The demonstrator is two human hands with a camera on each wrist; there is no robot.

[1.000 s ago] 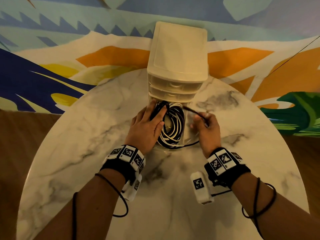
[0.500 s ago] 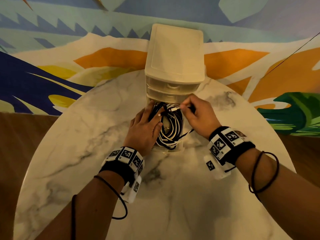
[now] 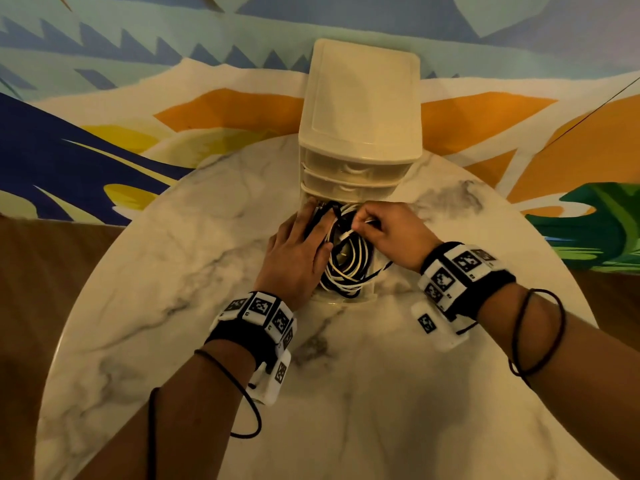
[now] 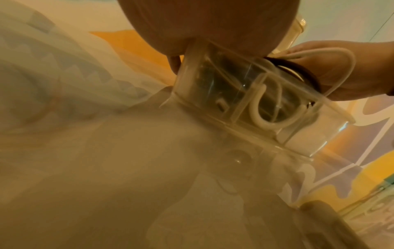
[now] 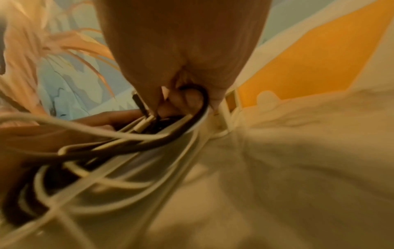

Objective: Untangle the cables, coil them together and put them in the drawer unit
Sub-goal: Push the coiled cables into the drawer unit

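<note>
A coil of black and white cables (image 3: 346, 268) lies in the clear bottom drawer (image 3: 346, 298), pulled out of the cream drawer unit (image 3: 362, 109). My left hand (image 3: 298, 251) lies flat on the coil's left side, fingers straight, pressing it down. My right hand (image 3: 384, 233) has its fingers curled around cable ends (image 3: 360, 227) over the top of the coil. The right wrist view shows a black cable (image 5: 198, 114) looped round its fingers beside white plugs. From the left wrist view, the cables (image 4: 262, 118) show through the drawer's clear wall (image 4: 234, 94).
The unit stands at the far edge of a round marble table (image 3: 173, 271). Its two upper drawers (image 3: 356, 174) are closed. A painted wall rises behind the table. Wooden floor (image 3: 27, 289) shows on both sides.
My right hand has carried the loose black cable end from the drawer's right side up and left onto the coil. The left hand has stayed pressed on the coil.
</note>
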